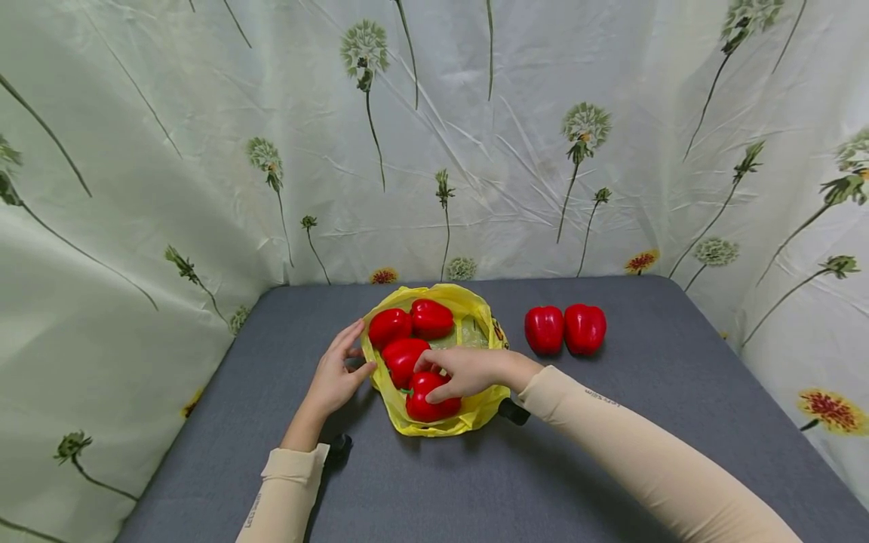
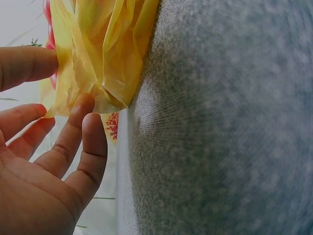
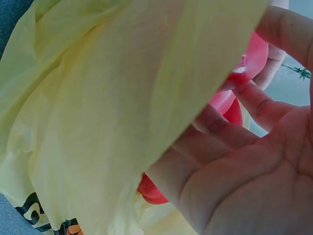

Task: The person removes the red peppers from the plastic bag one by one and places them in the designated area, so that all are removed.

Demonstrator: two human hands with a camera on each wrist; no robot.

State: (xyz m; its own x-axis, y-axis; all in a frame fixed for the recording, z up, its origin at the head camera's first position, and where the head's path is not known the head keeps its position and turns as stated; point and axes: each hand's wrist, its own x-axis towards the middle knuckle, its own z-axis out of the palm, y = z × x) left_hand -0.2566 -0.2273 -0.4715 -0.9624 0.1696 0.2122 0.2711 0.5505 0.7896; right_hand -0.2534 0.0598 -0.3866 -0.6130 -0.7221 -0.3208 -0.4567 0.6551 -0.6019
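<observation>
A yellow plastic bag (image 1: 444,430) stands with its mouth wide and its rim rolled outward. Inside it are several red bell peppers: two at the back (image 1: 390,327), one in the middle (image 1: 400,360) and one at the front (image 1: 432,403). My right hand (image 1: 468,373) reaches over the bag's right rim and holds the front bell pepper, thumb on its near side and fingers curled at its far side. At the bag's left side, my left hand (image 1: 337,377) touches the plastic with its thumb and fingertips spread, nothing in its palm.
Two more red bell peppers (image 1: 545,330) stand side by side on the grey table (image 1: 611,483), right of the bag. A pale curtain (image 1: 502,128) printed with dandelions hangs behind the table and along both sides.
</observation>
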